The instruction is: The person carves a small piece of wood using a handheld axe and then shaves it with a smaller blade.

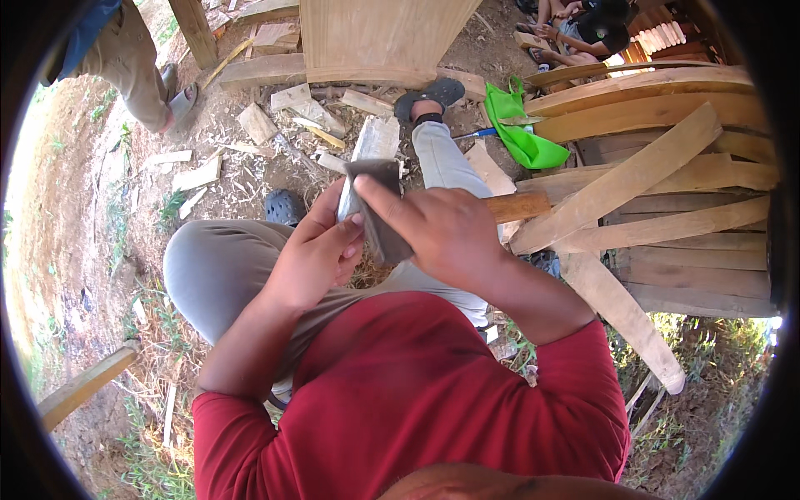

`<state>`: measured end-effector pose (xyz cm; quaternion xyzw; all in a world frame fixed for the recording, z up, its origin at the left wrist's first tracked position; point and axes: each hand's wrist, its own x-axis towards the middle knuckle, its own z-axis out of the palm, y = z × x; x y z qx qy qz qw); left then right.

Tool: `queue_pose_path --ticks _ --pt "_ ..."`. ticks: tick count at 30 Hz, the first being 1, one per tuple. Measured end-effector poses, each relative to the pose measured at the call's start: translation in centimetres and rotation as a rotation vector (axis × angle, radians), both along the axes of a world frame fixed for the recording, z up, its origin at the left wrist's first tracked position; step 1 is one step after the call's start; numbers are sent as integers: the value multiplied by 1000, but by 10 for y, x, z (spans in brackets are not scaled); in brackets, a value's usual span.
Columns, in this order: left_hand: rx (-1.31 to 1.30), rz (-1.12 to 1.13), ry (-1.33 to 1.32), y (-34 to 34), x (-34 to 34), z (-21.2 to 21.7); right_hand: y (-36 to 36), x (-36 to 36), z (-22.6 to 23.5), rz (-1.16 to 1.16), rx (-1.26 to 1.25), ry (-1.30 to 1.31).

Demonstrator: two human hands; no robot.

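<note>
Above my lap, a dark, flat, blade-like piece [385,218] with a pale left edge is between my hands. My left hand [310,257] is closed, pinching that pale edge between thumb and fingers. My right hand [457,233] is closed on the other side, its index finger laid along the dark face near the top. A wooden handle [518,207] sticks out to the right from behind my right hand; that hand hides whether it joins the dark piece. Just beyond stands a pale chopped wood piece [377,140].
A wide wooden board [379,37] leans at the far side. Curved planks [650,92] are stacked at right, with loose slats [621,179] across them. A green bag [517,129] lies beside my outstretched foot. Wood chips [200,173] litter the ground. One person [137,62] stands far left; others sit far right.
</note>
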<state>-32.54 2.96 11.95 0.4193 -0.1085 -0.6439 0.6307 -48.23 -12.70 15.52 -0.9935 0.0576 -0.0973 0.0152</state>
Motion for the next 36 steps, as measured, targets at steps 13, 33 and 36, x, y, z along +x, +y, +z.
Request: queue_pose_path --ticks 13,33,36 --pt "-73 -74 -30 -4 0 -9 -16 12 1 -165 57 -37" --pt "-68 36 -38 -2 -4 -8 -14 5 -5 -121 171 -23" --pt "-37 -20 -23 -5 1 1 -12 5 -6 -292 171 28"
